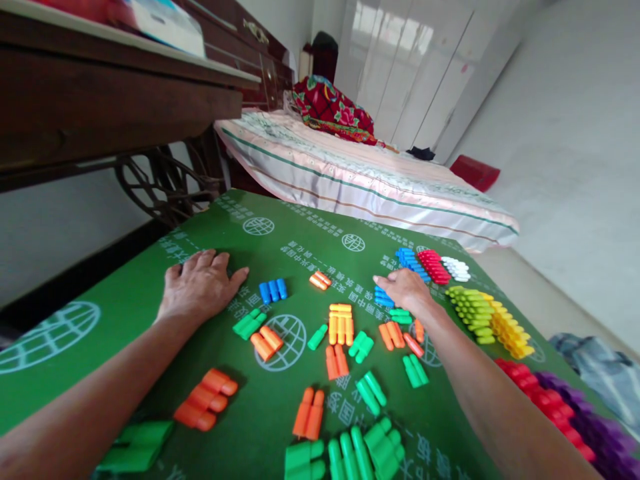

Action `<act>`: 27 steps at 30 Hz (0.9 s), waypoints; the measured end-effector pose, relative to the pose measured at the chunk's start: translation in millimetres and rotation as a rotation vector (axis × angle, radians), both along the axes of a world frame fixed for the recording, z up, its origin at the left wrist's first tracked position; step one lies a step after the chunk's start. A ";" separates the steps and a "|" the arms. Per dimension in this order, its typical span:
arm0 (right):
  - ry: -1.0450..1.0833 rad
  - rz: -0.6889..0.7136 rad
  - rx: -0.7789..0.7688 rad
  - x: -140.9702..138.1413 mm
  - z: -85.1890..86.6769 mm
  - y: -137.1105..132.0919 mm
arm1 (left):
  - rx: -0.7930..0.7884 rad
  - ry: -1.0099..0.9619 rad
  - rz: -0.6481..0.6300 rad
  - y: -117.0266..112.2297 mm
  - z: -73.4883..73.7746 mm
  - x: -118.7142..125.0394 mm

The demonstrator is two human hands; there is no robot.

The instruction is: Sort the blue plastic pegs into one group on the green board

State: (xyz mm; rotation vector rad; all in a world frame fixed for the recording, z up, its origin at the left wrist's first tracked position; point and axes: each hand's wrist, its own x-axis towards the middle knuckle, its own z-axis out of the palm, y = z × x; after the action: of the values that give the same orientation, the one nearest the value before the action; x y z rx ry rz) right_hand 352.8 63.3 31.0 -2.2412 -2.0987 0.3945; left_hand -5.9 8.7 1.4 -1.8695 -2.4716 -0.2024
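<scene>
— Where the green mat (125,313) runs out toward the dark wooden table (100,87), what lies flat?
— Left hand (200,285), palm down, fingers spread, pressing on the mat and holding nothing. Just right of its fingertips, three blue pieces (273,291) side by side, near but not touching.

— And below that hand?
— Green pair (249,323) beside an orange pair (267,343), close together. Nearer the wrist, a bigger orange cluster (206,399), and green blocks (137,447) at the bottom edge, partly cut off.

— Moving toward the middle?
— Small orange pair (320,280) at the far side, a yellow-orange group of four (341,325) at the centre, a single green piece (317,337) just left of it. Lower down, more orange and green sets, well apart from either hand.

— Then the right side?
— Right hand (406,288), knuckles up, fingers curled over a blue piece (383,298) that pokes out from under the fingertips. Touching it, seemingly; whether actually pinched, cannot tell. Green pieces (401,315) just beneath the hand.

— Beyond that hand?
— Neat rows: blue (411,260), red (433,265), white (456,269) at the far edge; lime (473,312) and yellow (510,330) nearer; red and purple rows (565,407) along the right rim. Behind the mat, a bed with a striped cover (360,180).
</scene>
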 end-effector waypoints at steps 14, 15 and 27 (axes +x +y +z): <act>0.004 0.514 -0.046 12.3 9.5 -5.4 | -0.010 0.051 0.004 2.2 -2.4 -1.3; -0.060 0.492 -0.043 7.9 11.5 -7.4 | -0.010 0.052 0.004 2.7 -2.9 -1.9; -0.183 0.338 -0.050 11.8 18.6 -9.9 | -0.022 0.047 0.010 3.2 -3.8 -2.3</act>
State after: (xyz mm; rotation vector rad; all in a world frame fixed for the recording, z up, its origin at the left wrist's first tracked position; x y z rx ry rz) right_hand 364.7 53.3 49.6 -2.0135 -2.5998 0.2642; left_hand -8.2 11.9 -2.4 -1.8482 -2.4617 -0.1292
